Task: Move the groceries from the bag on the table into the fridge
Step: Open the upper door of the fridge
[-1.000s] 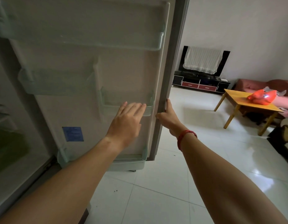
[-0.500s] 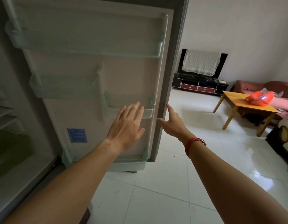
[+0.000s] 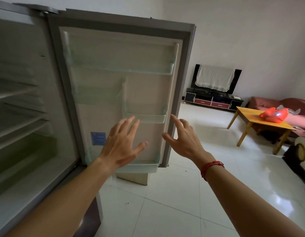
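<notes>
While fridge door stands wide, hands spread empty, floor beside.

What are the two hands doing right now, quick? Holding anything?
Left hand: open, fingers spread, holding nothing, in front of the fridge door.
Right hand: open, holding nothing, beside the door's edge.

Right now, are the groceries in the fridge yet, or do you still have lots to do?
Only the first step looks done: the fridge door stands wide open, its bins bare. Nothing is in hand; the left hand and right hand are spread open near the door. The red bag is on the wooden table across the room, so all the carrying is left.
</notes>
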A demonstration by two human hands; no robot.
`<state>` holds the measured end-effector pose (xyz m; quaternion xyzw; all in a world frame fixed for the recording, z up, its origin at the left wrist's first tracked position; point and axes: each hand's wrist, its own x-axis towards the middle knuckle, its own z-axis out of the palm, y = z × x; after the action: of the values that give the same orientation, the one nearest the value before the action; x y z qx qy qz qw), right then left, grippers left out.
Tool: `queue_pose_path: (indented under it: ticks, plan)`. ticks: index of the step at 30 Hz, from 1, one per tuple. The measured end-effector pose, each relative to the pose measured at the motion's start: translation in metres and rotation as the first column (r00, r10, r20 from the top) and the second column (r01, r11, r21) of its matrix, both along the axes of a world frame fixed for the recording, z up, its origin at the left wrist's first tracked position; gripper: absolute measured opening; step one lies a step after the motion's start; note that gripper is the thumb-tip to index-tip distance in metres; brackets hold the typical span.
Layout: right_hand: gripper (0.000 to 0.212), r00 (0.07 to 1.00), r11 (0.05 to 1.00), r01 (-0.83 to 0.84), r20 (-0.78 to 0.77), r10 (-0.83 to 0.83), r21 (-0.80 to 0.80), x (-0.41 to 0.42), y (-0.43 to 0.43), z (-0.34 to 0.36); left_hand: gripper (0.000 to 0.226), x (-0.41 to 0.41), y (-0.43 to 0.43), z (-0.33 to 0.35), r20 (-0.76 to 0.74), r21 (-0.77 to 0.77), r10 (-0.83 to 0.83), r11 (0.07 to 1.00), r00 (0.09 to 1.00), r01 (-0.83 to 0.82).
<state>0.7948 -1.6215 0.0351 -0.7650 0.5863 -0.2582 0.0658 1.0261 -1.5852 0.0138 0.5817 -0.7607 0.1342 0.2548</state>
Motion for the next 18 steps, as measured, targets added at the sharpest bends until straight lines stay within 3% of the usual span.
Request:
queue_pose_path:
  ticks: [18]
  plan:
    - [0.081, 0.974, 0.982, -0.175, -0.157, 0.162, -0.073, 0.099, 0.074, -0.001, 0.085, 0.111, 0.142, 0.015, 0.01, -0.017, 0.312, 0.95, 0.95, -0.312]
